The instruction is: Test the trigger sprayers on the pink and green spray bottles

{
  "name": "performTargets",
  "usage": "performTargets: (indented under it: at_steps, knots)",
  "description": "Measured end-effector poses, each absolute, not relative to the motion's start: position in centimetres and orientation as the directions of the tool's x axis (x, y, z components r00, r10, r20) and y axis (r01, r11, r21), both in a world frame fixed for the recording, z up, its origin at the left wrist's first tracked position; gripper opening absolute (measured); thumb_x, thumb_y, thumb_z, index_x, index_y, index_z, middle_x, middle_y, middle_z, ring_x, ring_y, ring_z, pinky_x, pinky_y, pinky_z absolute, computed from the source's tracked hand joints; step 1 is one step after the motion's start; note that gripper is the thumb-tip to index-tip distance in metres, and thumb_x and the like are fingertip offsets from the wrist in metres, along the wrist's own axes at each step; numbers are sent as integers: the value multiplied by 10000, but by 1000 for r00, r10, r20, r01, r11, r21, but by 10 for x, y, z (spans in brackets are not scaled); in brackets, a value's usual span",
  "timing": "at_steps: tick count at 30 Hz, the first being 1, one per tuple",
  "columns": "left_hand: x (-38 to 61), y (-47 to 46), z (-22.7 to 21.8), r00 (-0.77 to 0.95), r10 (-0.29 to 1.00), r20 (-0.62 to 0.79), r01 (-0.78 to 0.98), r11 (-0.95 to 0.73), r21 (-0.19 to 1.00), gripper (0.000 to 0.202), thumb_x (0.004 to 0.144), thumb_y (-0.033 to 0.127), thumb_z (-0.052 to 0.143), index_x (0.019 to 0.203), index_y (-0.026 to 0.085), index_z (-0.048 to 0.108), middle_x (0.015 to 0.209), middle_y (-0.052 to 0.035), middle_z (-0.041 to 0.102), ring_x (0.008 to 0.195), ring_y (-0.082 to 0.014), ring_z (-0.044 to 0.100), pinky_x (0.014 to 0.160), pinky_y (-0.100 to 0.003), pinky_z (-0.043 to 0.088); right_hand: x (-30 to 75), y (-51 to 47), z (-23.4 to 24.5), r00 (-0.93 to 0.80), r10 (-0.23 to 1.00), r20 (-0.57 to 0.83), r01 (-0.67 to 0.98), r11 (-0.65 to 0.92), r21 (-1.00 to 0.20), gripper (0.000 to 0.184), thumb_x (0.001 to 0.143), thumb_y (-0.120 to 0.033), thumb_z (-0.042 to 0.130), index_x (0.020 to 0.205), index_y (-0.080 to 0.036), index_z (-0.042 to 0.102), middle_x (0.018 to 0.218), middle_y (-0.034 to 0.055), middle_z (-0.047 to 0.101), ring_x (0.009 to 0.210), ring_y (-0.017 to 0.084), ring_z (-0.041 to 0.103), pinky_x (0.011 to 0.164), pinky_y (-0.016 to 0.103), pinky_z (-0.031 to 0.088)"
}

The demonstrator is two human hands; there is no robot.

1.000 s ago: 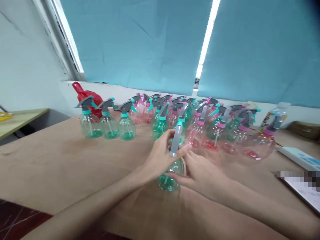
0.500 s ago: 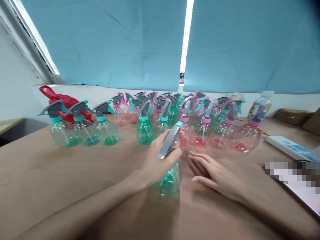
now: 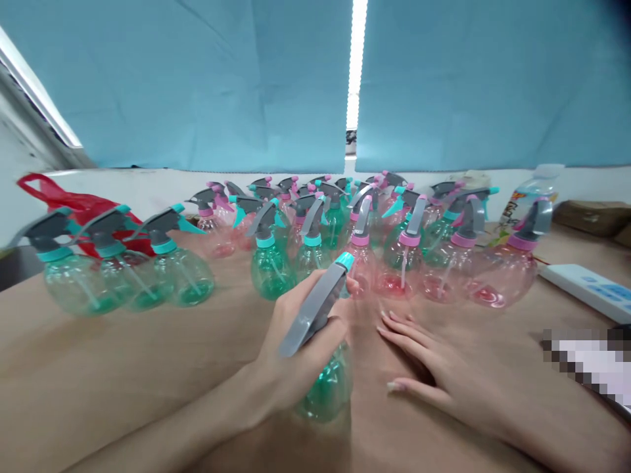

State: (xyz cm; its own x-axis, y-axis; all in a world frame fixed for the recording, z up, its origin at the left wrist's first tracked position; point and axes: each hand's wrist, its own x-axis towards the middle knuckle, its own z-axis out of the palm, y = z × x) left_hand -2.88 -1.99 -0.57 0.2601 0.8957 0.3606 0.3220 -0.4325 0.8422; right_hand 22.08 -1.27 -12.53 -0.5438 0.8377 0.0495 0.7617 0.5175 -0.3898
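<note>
My left hand (image 3: pixel 296 351) is wrapped round the neck of a green spray bottle (image 3: pixel 328 391) with a grey trigger head and a turquoise nozzle. That bottle is upright at the near middle of the table, its neck hidden by my fingers. To its right, my right hand (image 3: pixel 434 368) rests low over the tabletop, fingers stretched out and holding nothing. Just beyond both hands are a green spray bottle (image 3: pixel 273 269) and a pink spray bottle (image 3: pixel 398 272), part of a row of several.
More spray bottles crowd the back of the brown table (image 3: pixel 162 368). At left, three green ones stand before a red plastic bag (image 3: pixel 91 217). A labelled drink bottle (image 3: pixel 527 197), a white power strip (image 3: pixel 589 289) and a pixelated flat object (image 3: pixel 586 364) are at right.
The view has moved closer to the table, so the bottles look larger and more spread. My left hand still grips the green spray bottle; my right hand remains outstretched beside it.
</note>
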Motion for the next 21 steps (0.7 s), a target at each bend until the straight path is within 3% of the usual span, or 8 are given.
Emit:
performTargets:
  at_steps: [14, 18, 21]
  knots:
    - [-34, -19, -2, 267, 918, 294, 390, -382, 838, 76, 724, 199, 482, 774, 233, 528, 591, 58, 412, 512, -128, 383, 499, -261, 323, 223, -13, -119, -562, 827, 29, 749, 523, -407, 712, 928, -619, 485, 1504, -225, 344, 1571, 74, 256, 1442, 336, 226, 1149, 583, 248]
    - [-33, -18, -5, 269, 908, 320, 358, -403, 842, 202, 717, 177, 495, 886, 258, 571, 600, 61, 371, 507, -135, 368, 485, -266, 300, 223, -14, -120, -554, 829, 68, 735, 526, -428, 670, 925, -587, 522, 1494, -270, 366, 1565, 57, 294, 1442, 333, 236, 1151, 588, 247]
    - [-32, -17, -8, 236, 904, 357, 339, -421, 841, 284, 739, 182, 513, 1001, 268, 585, 677, 45, 433, 542, -134, 407, 480, -257, 331, 224, -14, -122, -552, 830, 73, 734, 526, -429, 654, 932, -573, 521, 1493, -276, 366, 1566, 53, 296, 1443, 332, 238, 1154, 588, 246]
